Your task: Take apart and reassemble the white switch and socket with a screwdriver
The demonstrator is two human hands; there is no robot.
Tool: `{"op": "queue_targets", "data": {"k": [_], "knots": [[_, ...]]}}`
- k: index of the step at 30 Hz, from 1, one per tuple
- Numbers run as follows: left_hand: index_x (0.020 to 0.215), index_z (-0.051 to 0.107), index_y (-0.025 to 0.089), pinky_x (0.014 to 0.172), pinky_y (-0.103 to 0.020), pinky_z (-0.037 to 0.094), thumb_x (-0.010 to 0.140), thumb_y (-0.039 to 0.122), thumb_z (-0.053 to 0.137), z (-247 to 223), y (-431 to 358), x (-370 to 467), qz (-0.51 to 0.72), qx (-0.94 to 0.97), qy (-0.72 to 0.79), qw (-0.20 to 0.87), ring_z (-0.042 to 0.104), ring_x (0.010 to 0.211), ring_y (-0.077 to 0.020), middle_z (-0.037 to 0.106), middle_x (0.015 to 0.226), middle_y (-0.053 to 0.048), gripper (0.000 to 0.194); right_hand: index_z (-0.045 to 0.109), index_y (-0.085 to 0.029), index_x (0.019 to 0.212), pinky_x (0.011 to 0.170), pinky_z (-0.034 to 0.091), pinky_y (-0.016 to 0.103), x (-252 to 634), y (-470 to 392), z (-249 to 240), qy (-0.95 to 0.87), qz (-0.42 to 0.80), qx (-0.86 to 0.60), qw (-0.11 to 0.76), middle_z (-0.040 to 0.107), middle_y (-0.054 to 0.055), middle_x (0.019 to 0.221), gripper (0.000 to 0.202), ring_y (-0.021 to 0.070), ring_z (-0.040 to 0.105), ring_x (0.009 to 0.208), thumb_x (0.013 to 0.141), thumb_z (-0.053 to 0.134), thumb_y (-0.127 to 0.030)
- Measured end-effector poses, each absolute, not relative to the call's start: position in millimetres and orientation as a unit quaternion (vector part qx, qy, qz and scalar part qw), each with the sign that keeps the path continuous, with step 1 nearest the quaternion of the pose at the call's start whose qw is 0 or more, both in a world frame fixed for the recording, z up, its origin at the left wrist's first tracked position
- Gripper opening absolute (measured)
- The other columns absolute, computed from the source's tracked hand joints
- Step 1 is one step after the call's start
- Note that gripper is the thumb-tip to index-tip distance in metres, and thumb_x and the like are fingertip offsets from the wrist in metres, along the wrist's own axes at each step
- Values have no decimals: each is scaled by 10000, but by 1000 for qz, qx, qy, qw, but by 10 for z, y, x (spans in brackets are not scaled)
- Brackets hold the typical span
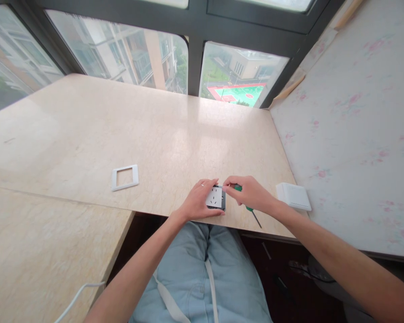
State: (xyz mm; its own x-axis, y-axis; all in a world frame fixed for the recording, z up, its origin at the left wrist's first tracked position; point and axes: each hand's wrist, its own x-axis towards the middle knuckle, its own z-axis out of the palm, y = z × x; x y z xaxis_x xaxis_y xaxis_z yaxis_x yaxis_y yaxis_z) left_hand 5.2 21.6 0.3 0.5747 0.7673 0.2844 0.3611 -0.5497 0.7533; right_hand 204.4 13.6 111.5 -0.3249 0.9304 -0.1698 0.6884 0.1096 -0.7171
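Note:
A wall socket (pixel 214 197) with a white slotted face and a dark frame sits near the counter's front edge. My left hand (pixel 198 200) grips it from the left, fingers along the far side and thumb along the near side. At the socket's right edge, my right hand (pixel 251 193) is closed around a green-handled screwdriver (pixel 256 220). Its shaft points down and to the right, away from the socket. The thumb and forefinger are pinched together close to the dark frame; anything small between them is too small to make out.
A white rectangular cover frame (pixel 125 178) lies on the stone counter (pixel 155 130) to the left. A white switch box (pixel 293 196) stands against the papered wall at the right. A white cable (pixel 79 296) crosses the lower-left counter. Windows (pixel 235 74) border the far side.

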Motion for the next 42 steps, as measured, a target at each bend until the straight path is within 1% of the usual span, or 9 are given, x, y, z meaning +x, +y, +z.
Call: {"op": "queue_targets", "data": {"k": [3, 5, 7, 9, 11, 20, 33, 36, 42], "knots": [[1509, 347, 233, 1100, -523, 420, 678, 565, 846, 9, 218, 54, 308, 824, 343, 330, 502, 1274, -335, 569, 1380, -144, 1024, 649, -201, 837, 439, 459, 237, 2058, 152, 1263, -648, 360, -554, 379, 571, -47, 552, 220, 112, 556, 436, 905, 635, -409], [1501, 356, 229, 1101, -525, 417, 678, 568, 845, 18, 217, 55, 307, 824, 345, 328, 507, 1266, -337, 573, 1373, -148, 1016, 625, -216, 832, 411, 475, 243, 2043, 175, 1360, -588, 326, -530, 517, 557, -51, 559, 218, 122, 563, 442, 896, 667, -420], [1501, 357, 239, 1099, -532, 414, 678, 564, 846, 28, 216, 56, 303, 824, 348, 329, 508, 1264, -341, 575, 1370, -146, 1011, 609, -225, 828, 417, 495, 248, 2010, 205, 1425, -547, 286, -504, 605, 552, -54, 587, 209, 114, 561, 444, 892, 684, -410], [1502, 357, 245, 1097, -537, 413, 677, 558, 848, 37, 214, 56, 300, 824, 349, 330, 510, 1262, -345, 580, 1364, -144, 1010, 599, -229, 826, 427, 503, 243, 1972, 231, 1445, -527, 262, -491, 642, 545, -59, 602, 210, 105, 561, 446, 891, 692, -405], [1501, 361, 240, 1099, -535, 413, 677, 557, 849, 41, 214, 56, 299, 825, 348, 328, 513, 1260, -344, 583, 1363, -144, 1009, 595, -229, 829, 422, 497, 235, 1940, 240, 1422, -524, 259, -485, 650, 542, -62, 603, 211, 102, 566, 446, 894, 693, -404], [1476, 392, 173, 1107, -523, 416, 685, 575, 841, 17, 219, 52, 304, 829, 342, 320, 500, 1275, -343, 575, 1376, -173, 994, 608, -222, 822, 415, 489, 233, 1897, 196, 1272, -537, 263, -492, 633, 554, -65, 583, 204, 103, 572, 445, 900, 689, -392], [1512, 360, 239, 1105, -553, 410, 674, 592, 839, 12, 222, 53, 302, 826, 346, 327, 501, 1280, -353, 555, 1405, -155, 1029, 643, -231, 872, 463, 518, 263, 1829, 70, 1326, -600, 277, -457, 596, 586, -57, 577, 143, 115, 594, 468, 921, 668, -363], [1508, 368, 237, 1104, -557, 410, 678, 590, 836, 18, 220, 52, 300, 827, 346, 326, 499, 1283, -358, 551, 1408, -156, 1016, 640, -229, 874, 461, 520, 260, 1831, 91, 1338, -605, 284, -459, 585, 591, -56, 575, 148, 114, 596, 472, 923, 665, -367], [1495, 379, 213, 1096, -542, 421, 676, 595, 838, 18, 221, 52, 304, 828, 345, 322, 504, 1269, -348, 564, 1382, -161, 1014, 631, -221, 874, 444, 503, 254, 1842, 153, 1383, -625, 350, -420, 557, 571, -66, 545, 132, 106, 570, 452, 935, 651, -336]]}}
